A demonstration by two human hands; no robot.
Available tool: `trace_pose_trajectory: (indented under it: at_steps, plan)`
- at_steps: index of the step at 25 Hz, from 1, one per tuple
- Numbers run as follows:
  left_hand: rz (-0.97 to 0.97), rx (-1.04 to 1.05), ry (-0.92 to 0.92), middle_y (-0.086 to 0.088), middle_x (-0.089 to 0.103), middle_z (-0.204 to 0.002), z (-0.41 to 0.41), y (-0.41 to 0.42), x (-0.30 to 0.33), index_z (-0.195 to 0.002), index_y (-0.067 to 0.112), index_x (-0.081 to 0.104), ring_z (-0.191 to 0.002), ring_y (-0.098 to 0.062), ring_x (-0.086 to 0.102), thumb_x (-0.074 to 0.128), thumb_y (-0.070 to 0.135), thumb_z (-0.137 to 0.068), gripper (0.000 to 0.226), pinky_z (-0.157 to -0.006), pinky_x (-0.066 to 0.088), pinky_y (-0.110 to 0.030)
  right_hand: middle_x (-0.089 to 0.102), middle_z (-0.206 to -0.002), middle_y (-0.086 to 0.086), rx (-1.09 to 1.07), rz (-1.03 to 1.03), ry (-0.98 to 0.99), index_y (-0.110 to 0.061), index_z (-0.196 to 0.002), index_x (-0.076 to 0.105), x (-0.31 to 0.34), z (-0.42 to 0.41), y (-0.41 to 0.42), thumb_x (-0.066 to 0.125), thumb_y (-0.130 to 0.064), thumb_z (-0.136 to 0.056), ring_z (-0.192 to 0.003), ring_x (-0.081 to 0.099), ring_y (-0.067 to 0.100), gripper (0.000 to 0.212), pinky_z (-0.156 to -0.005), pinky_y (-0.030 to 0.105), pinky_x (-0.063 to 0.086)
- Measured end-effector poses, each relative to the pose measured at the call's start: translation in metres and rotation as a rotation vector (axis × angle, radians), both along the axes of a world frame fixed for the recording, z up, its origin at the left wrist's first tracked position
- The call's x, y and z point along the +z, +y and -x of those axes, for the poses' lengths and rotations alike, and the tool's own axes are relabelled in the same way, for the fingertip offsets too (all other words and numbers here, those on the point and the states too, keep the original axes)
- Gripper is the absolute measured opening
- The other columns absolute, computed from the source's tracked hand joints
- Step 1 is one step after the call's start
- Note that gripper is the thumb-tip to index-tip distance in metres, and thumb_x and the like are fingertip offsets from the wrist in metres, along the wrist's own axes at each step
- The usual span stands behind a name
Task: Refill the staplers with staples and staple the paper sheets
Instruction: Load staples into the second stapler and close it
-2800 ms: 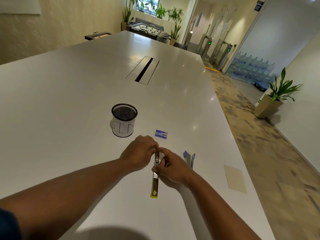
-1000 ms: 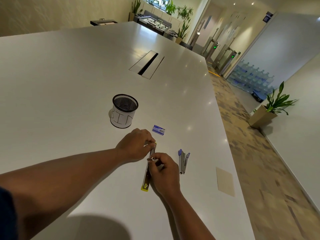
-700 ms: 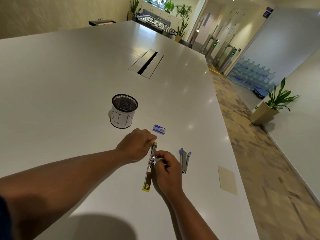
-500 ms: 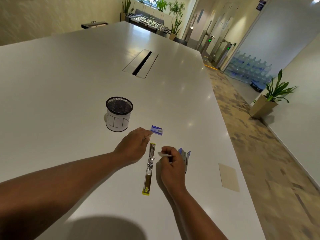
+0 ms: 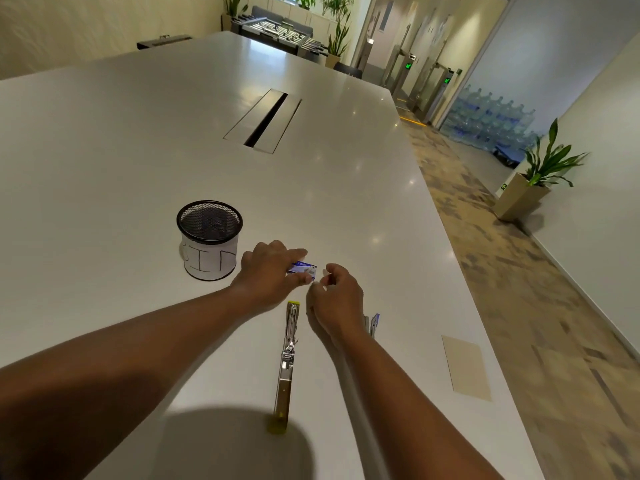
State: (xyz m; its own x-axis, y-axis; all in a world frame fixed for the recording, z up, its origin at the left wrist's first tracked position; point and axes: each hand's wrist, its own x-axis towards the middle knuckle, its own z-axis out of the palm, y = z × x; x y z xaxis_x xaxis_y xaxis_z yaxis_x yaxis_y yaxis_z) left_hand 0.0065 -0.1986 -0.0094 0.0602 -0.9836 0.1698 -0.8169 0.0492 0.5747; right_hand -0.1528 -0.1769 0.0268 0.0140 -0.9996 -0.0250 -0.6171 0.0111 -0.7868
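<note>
Near the table's right edge, our left hand pinches the staple box; our right hand curls beside it. Next we pull staples out for the open stapler.

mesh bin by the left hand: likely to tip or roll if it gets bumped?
The mesh bin stands upright on the table, about as wide as tall, so it probably slides rather than tips. The glossy tabletop should make sliding easy. It is round, so once on its side it would likely roll. Mesh walls suggest it is light.

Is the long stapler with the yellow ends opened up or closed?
Opened up. The yellow-tipped stapler lies unfolded flat on the white table, its metal staple channel facing up.
</note>
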Motion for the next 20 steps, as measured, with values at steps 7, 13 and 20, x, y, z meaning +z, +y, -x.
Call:
trace_pose_trajectory:
  at_steps: [7,13,20]
  plan:
    - [0.065,-0.010,0.069,0.007,0.069,-0.093,-0.004,-0.005,-0.004,-0.112,0.042,0.071,-0.096,-0.022,0.054,0.059,0.062,-0.081,0.039,-0.078,0.029,-0.037,0.065,-0.133,0.008,0.077,-0.062,0.057,-0.017,-0.145,0.051,-0.001,-0.004,-0.020,0.062,-0.016,-0.096,-0.121,0.061,0.025,0.051,-0.109,0.042,0.047]
    - [0.071,-0.043,0.142,0.004,0.061,-0.098,-0.006,-0.001,0.002,-0.115,0.032,0.074,-0.096,-0.021,0.058,0.074,0.040,-0.088,0.028,-0.087,0.044,-0.042,0.071,-0.116,0.007,0.059,-0.046,0.080,-0.017,-0.126,0.065,0.001,-0.005,-0.023,0.062,-0.009,-0.096,-0.101,0.065,0.022,0.032,-0.087,0.032,0.052]
    - [0.077,-0.006,0.152,0.003,0.047,-0.104,-0.006,0.002,0.001,-0.121,0.021,0.074,-0.090,-0.018,0.052,0.076,0.033,-0.089,0.034,-0.086,0.043,-0.036,0.067,-0.127,0.006,0.067,-0.035,0.073,-0.016,-0.136,0.059,0.004,-0.004,-0.015,0.054,-0.007,-0.095,-0.111,0.062,0.021,0.042,-0.096,0.031,0.050]
